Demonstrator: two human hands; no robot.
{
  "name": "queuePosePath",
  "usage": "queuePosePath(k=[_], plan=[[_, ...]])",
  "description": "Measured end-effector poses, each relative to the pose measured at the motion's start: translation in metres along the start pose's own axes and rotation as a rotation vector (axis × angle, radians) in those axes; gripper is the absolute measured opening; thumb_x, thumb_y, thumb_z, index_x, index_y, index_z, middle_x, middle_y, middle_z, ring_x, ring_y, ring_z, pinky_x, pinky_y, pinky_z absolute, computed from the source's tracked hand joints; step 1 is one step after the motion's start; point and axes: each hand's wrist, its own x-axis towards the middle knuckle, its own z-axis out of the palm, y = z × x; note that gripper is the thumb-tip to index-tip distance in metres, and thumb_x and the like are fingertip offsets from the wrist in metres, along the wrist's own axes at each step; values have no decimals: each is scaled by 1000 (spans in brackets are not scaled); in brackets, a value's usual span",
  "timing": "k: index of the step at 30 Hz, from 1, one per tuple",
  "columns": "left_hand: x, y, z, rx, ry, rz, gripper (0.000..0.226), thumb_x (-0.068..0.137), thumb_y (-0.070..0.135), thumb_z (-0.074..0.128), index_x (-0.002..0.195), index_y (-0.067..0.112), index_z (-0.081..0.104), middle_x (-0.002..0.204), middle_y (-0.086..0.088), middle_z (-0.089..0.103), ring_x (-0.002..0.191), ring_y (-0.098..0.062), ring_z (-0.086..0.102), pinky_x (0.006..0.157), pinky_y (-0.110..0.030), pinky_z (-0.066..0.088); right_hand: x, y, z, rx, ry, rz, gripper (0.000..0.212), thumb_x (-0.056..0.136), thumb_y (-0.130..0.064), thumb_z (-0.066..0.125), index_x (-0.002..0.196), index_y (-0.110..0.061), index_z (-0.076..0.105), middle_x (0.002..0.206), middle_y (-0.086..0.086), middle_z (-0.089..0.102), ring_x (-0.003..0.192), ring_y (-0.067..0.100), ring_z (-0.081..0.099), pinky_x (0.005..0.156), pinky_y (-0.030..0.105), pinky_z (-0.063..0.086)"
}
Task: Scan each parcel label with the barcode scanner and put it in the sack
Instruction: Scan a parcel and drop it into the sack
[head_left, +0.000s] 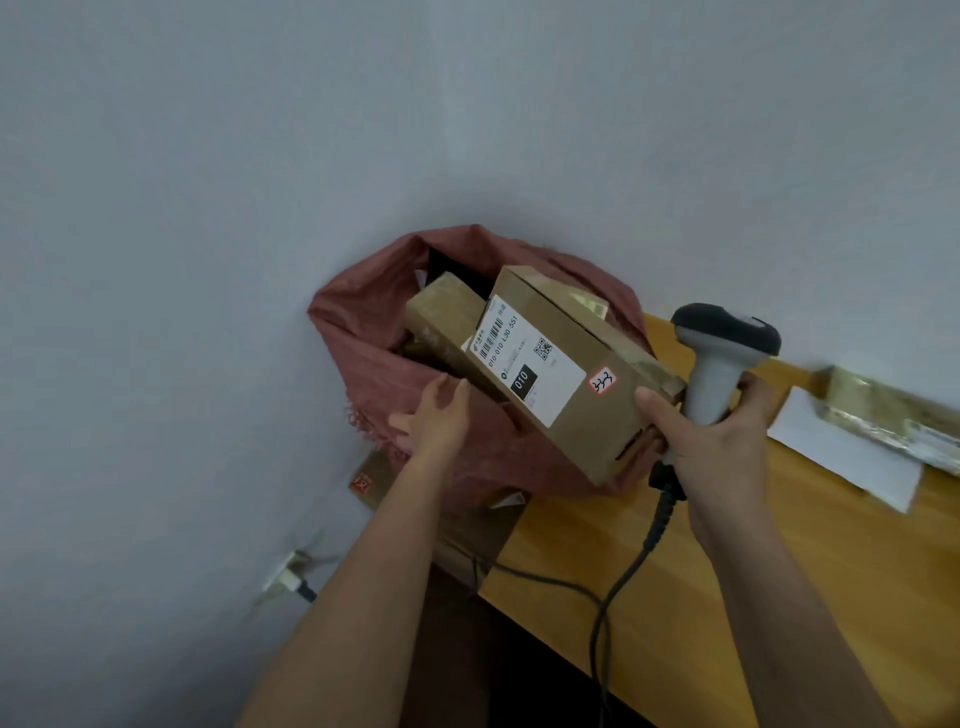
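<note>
The red sack (363, 332) hides most of its load — one taped parcel (441, 317) and a dark shape behind it show only in part. A labelled cardboard box (571, 374) lies tilted across the sack's mouth, its white label (524, 358) facing up. The left hand (436, 415) grips the sack's near rim. The right hand (711, 441) — fingers partly hidden — holds the barcode scanner (722, 353) and the box's near right corner, above the wooden table (727, 597).
</note>
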Motion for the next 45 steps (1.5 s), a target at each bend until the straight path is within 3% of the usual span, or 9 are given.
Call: queuePosePath(k=[5,8,11,17,22,28,36,40,45], plan=[[61,4,-6,69,-84,-70,69,87,73,44,147,41,38,164,-11,-1,148,-43,-3,119,-52,6,1,0,25,-16,-20,13,60,80,-30,81,121,-34,38,98,1,60,67,9,67,53,31,59],[81,-6,-8,14,-144,-141,89,82,75,51,144,11,43,151,-14,39,140,-37,33,112,-49,34,4,2,39,-31,-24,2,60,79,-31,81,122,-33,39,99,-2,60,69,8,68,52,28,58],[81,-17,-19,-199,99,-67,50,79,54,74,92,5,68,93,-8,68,91,-25,64,76,-35,53,7,2,56,-30,-29,-2,62,79,-33,81,125,-31,40,105,-1,60,78,11,70,54,25,57],[72,-21,-54,-504,429,9,27,81,3,68,98,9,48,92,-6,58,89,-25,62,78,-35,54,14,1,101,8,-73,-10,70,76,-32,85,130,-24,41,110,-1,61,89,14,70,68,36,63],[55,0,-71,-713,509,212,30,82,-2,57,107,14,55,71,7,58,54,1,53,53,-16,45,19,1,143,34,-147,-6,61,82,-27,81,126,-25,40,109,-2,62,96,17,68,73,30,59],[38,11,-61,-687,439,298,31,82,-8,54,98,19,56,62,6,48,47,-1,44,47,-18,43,21,10,119,63,-110,15,50,84,-23,79,122,-29,46,99,-10,70,82,13,71,65,28,58],[23,22,-21,-450,403,238,42,79,-4,61,113,16,45,98,-6,56,88,-26,61,73,-37,53,29,10,57,140,-56,107,45,90,-13,73,125,-21,47,101,-6,74,55,9,61,51,27,52],[23,19,5,-50,267,7,92,74,2,70,146,14,13,144,-16,23,111,-23,38,84,-28,38,35,5,24,137,-52,146,34,91,-15,72,112,-26,48,94,3,72,53,9,62,49,27,53],[2,19,48,362,375,87,98,70,21,74,145,19,12,144,-18,21,128,-38,28,106,-51,27,44,2,-35,162,-10,173,32,92,-15,70,116,-23,50,89,0,74,50,9,59,50,25,50]])
